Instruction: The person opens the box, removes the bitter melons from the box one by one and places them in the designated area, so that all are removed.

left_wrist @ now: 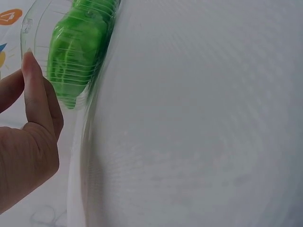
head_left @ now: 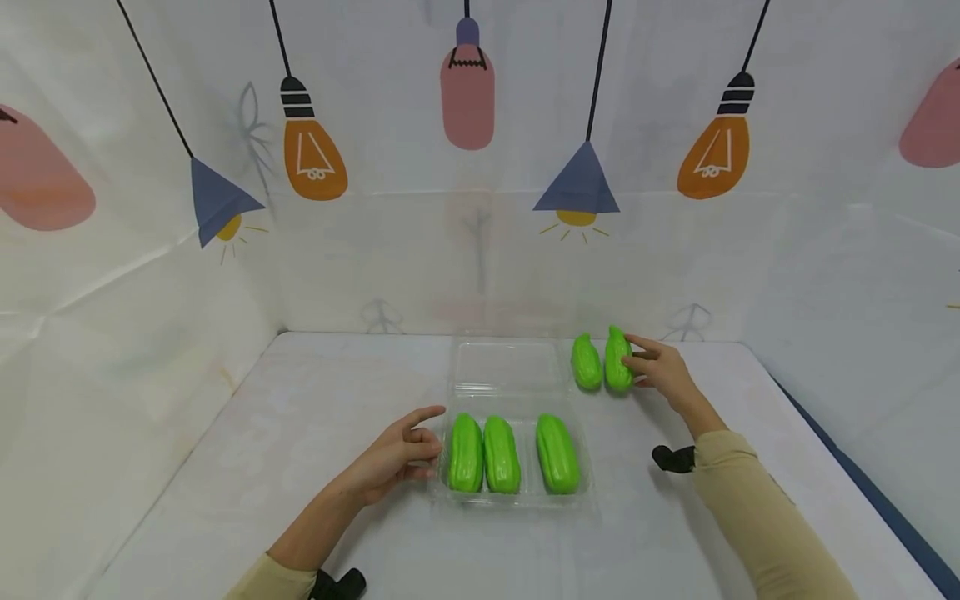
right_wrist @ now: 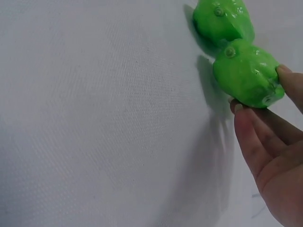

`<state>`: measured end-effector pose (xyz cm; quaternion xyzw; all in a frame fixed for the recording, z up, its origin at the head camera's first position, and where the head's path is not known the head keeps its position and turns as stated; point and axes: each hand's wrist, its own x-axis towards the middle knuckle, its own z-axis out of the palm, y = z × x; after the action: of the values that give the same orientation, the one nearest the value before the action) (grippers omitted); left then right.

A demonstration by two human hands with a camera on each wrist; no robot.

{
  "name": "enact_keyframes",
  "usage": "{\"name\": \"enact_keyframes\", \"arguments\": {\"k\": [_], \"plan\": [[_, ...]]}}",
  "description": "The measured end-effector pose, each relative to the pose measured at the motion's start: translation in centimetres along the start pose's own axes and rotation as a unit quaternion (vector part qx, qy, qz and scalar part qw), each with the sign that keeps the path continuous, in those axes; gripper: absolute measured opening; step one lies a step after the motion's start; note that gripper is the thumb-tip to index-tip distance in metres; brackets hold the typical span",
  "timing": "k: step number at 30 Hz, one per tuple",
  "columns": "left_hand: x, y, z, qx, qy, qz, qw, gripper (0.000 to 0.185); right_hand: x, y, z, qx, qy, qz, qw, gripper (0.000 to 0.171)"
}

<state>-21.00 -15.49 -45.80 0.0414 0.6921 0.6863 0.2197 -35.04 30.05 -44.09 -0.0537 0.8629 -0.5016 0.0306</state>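
Head view. A clear plastic clamshell tray [head_left: 517, 492] lies open at the centre of the white surface [head_left: 300, 467], its lid [head_left: 504, 364] folded back toward 12 o'clock. Three green toy cucumbers rest lengthwise in the tray: the left cucumber [head_left: 465, 452] and the middle cucumber [head_left: 501, 454] lie touching side by side, and the right cucumber [head_left: 558, 452] lies a little apart at their 3 o'clock. Two more lie on the surface at about 1 o'clock from the tray, just beside the lid: the inner loose cucumber [head_left: 587, 362] and, touching it at its 3 o'clock, the outer loose cucumber [head_left: 617, 360].

The left hand [head_left: 393, 457] rests at 9 o'clock of the tray, forefinger extended toward 12 o'clock and the other fingers loosely bent against the tray's left wall; it grips nothing. In the left wrist view the left hand's fingertips [left_wrist: 34, 80] touch the ribbed clear wall, with a cucumber showing green behind it.

The right hand [head_left: 663, 371] lies at 3 o'clock of the outer loose cucumber, thumb and fingers closing on its side. The right wrist view shows this cucumber [right_wrist: 247, 74] pinched at its end between the fingertips [right_wrist: 241, 111] below and another finger above, while it rests on the surface, end to end in this view with the inner one [right_wrist: 221, 20].

Both forearms wear beige sleeves [head_left: 757, 517]. A backdrop printed with lamps [head_left: 315, 158] encloses the surface.
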Motion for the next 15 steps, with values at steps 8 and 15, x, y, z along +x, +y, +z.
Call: {"name": "enact_keyframes", "arguments": {"k": [8, 15], "plan": [[-0.04, 0.10, 0.05, -0.001, 0.002, -0.002, 1.0000, 0.069, 0.65, 0.08, 0.37, -0.001, -0.031, 0.013, 0.999, 0.060], [0.01, 0.15, 0.08, -0.006, -0.001, -0.001, 1.0000, 0.070, 0.80, -0.12, 0.62, 0.000, -0.022, 0.014, 1.000, 0.057]]}}
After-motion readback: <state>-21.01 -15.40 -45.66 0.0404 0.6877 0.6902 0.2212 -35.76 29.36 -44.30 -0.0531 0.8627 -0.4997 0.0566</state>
